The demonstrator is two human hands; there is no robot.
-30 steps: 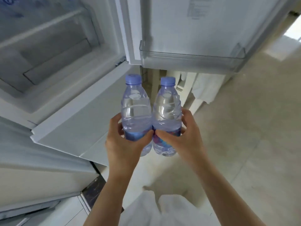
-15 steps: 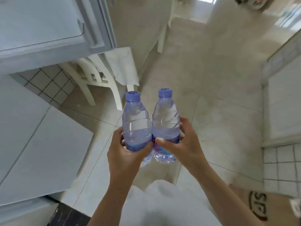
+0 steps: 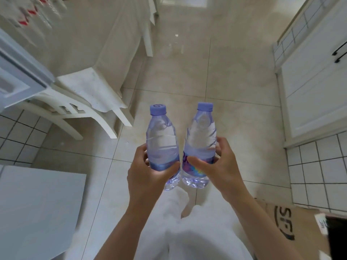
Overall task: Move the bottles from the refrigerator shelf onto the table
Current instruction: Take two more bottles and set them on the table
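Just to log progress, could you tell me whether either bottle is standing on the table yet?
No: the left hand and the right hand each grip a bottle in mid-air above the floor.

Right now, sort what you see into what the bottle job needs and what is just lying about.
Part of the job:
- left bottle, held by the left hand
- right bottle, held by the right hand
- cloth-covered table

Just lying about:
- white chair
- cardboard box
- white cabinet
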